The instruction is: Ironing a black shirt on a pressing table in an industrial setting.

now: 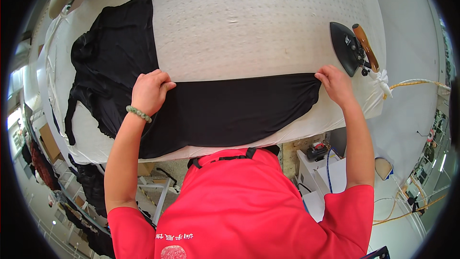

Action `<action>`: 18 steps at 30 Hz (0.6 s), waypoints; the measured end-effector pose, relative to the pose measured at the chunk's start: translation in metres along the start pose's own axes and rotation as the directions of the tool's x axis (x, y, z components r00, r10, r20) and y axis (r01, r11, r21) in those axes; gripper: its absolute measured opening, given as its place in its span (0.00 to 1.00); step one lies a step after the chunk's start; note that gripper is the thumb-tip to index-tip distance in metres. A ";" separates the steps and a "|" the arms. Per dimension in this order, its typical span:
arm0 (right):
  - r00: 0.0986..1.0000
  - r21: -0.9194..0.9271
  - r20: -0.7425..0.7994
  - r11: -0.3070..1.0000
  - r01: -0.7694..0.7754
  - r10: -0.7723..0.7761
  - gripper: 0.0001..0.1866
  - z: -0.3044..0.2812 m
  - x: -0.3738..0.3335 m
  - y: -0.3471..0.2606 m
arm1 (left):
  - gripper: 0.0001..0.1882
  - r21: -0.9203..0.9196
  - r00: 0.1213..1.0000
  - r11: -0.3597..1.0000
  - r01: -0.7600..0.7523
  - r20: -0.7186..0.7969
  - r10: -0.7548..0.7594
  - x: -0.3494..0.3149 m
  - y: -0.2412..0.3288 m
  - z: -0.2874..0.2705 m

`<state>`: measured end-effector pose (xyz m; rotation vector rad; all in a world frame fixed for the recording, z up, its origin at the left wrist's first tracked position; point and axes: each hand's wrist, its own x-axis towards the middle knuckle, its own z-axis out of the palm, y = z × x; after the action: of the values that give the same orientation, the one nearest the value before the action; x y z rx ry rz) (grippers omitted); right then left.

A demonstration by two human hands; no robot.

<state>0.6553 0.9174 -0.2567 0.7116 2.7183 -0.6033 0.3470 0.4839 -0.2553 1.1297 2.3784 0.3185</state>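
We look down on a black garment (pixel 230 110) lying on a broad, pale, cloth-covered table (pixel 287 24), directly before a person in a red shirt (pixel 239 206). Its bulk lies to the left, rumpled into soft folds, with one narrow strip trailing toward the near side. From this bulk a long panel runs rightward between the two hands; we note its straight far edge, its bowed near edge, and the ripples where it narrows at the right.

The left hand (pixel 151 92) is closed, thumb against bent fingers, pinching the panel's far edge where it meets the bulk. A bracelet of green beads (pixel 139 113) circles that wrist. The right hand (pixel 335 84) is likewise nearly closed, thumb and forefinger nipping the panel's far right corner.

Beyond the right hand, and apart from it, we find a black iron (pixel 344 47) with a brown handle (pixel 365 45), its tip directed away from the person. A knotted white cloth (pixel 382 83) sits just beside its heel, and a yellow-and-white cord (pixel 416 82) leads off rightward. At lower left, where the lens bends and blurs, we take the dark shapes (pixel 92 184) to be hanging clothes.
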 end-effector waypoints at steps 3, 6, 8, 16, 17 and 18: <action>1.000 -0.035 -0.003 0.999 -0.015 0.015 0.11 -0.004 0.011 -0.001 | 0.08 0.012 0.999 0.999 0.049 0.015 -0.049 0.010 0.001 0.000; 0.992 -0.088 0.087 0.992 -0.087 0.095 0.12 -0.011 0.021 -0.005 | 0.08 0.062 0.998 0.996 0.064 0.014 -0.065 0.017 0.001 0.002; 0.984 -0.096 0.123 0.989 -0.116 0.127 0.12 -0.017 0.028 -0.008 | 0.08 0.085 0.997 0.994 0.069 0.012 -0.071 0.019 0.002 0.003; 0.976 -0.085 0.143 0.985 -0.153 0.164 0.11 -0.013 0.033 -0.014 | 0.09 0.120 0.998 0.992 0.022 -0.065 -0.015 0.012 0.002 0.009; 0.992 -0.007 0.067 0.994 -0.109 0.109 0.11 -0.005 0.027 -0.014 | 0.09 0.081 0.994 0.996 0.024 -0.104 -0.015 0.007 0.004 0.010; 0.998 0.068 -0.013 0.996 -0.058 0.059 0.11 0.002 0.022 -0.014 | 0.09 0.041 0.990 0.999 0.024 -0.142 -0.018 0.003 0.006 0.011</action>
<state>0.6297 0.9140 -0.2618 0.8119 2.6912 -0.6816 0.3547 0.4900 -0.2638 1.1350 2.5307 0.3533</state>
